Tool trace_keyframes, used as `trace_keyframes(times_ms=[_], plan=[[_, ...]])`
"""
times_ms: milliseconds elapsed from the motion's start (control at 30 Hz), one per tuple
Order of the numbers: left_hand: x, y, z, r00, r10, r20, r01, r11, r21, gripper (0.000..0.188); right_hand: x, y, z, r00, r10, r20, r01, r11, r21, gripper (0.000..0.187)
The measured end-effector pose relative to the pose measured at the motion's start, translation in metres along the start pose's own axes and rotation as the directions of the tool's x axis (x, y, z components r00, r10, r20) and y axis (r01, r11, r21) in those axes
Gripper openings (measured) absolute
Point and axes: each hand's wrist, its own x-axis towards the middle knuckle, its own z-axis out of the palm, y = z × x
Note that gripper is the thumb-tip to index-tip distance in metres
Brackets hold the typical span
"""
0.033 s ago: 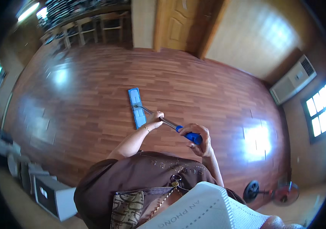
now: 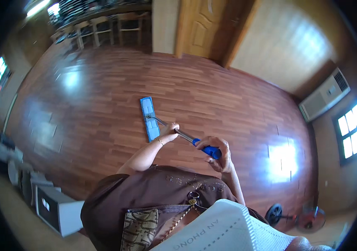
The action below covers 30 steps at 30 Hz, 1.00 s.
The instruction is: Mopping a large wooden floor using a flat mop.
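Observation:
A flat mop (image 2: 184, 135) reaches from my body out over the wood-look floor. Its blue rectangular head (image 2: 150, 119) lies on the boards, just left of the middle of the view. My left hand (image 2: 169, 132) is closed round the metal pole partway along. At the pole's near end, the fingers of my right hand (image 2: 221, 154) curl around the blue grip (image 2: 210, 150), whose end pokes out between them and the thumb.
Chairs (image 2: 102, 30) line a long counter at the far left. A wooden door (image 2: 205, 29) stands in the far wall. An air conditioner (image 2: 325, 95) sits by the right wall, with a wheeled object (image 2: 275, 214) lower down. A grey-white box (image 2: 59, 211) is at the near left.
The room has shifted slightly right and down in the view as I turn a little left. The mop keeps its place in front of me, so its head has slid slightly left over the floor.

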Motion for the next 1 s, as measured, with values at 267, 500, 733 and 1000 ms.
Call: trace_keyframes(times_ms=[267,500,733,1000], plan=[[-0.113,-0.001,-0.054,0.907,-0.232,-0.352,0.272,0.96,0.069,0.033,0.012,0.019,0.022,0.953,-0.127,0.277,0.031,0.945,0.327,0.062],[-0.197,0.027,-0.068,0.733,-0.397,-0.552,0.526,0.846,0.089,0.014,0.019,0.026,0.041,0.907,-0.174,0.382,-0.128,0.753,0.646,0.047],[-0.263,0.074,-0.075,0.55,-0.482,-0.682,0.675,0.737,0.023,0.019,0.027,0.017,0.054,0.83,-0.104,0.548,-0.38,0.613,0.693,0.04],[-0.267,0.131,-0.077,0.454,-0.753,-0.476,0.796,0.583,-0.164,0.064,0.01,0.011,0.033,0.801,-0.033,0.597,-0.456,0.612,0.647,0.029]])
